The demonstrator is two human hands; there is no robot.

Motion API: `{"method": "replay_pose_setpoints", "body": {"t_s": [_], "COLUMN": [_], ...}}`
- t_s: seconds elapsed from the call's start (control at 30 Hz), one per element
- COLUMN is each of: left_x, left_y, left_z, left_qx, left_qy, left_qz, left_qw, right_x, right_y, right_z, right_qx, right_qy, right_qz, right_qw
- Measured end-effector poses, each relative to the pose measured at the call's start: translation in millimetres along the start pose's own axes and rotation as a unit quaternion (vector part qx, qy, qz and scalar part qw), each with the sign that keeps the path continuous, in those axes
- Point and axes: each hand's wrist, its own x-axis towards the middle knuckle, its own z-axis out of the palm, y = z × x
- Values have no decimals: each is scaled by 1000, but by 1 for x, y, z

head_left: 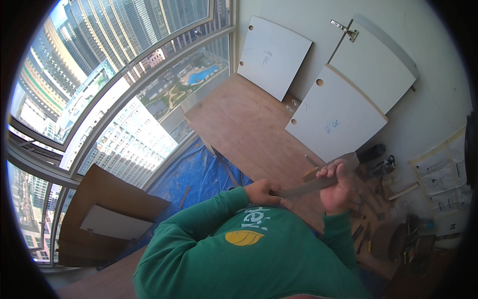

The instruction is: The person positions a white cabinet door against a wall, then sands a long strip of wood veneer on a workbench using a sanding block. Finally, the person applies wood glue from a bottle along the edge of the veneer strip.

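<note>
A long, flat grey-brown strip (303,188) runs slantwise in front of my chest, its right end higher and farther away. Near its lower left end, my left hand (265,192) is closed on it, with the thumb side toward the strip. Farther along, my right hand (337,188) has its fingers curled over the strip's upper edge, palm turned toward me. What the strip is made of I cannot tell. Beneath it lies a brown wooden work surface (249,124).
White cabinet panels (273,57) with round holes lean on the wall; another panel (338,112) stands closer, and one has a metal hinge (353,35). Tools and rolls (388,241) crowd the right side. Blue sheeting (199,169) covers the floor by the window. Brown board (104,214) leans at left.
</note>
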Motion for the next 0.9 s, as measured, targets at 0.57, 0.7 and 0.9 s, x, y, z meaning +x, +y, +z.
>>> {"method": "replay_pose_setpoints", "body": {"t_s": [0.57,0.7,0.9], "left_x": [-67,-77,-87], "left_y": [21,18,27], "left_z": [-88,-110,-140], "left_qx": [258,289,328], "left_qy": [140,206,273], "left_qz": [-32,0,23], "left_qw": [955,935,904], "right_x": [-7,-20,-30], "right_y": [-86,-88,-92], "right_z": [-155,-188,-201], "right_qx": [-39,-30,-49], "right_qy": [337,353,415], "right_qz": [-176,-191,-202], "right_qw": [924,915,886]}}
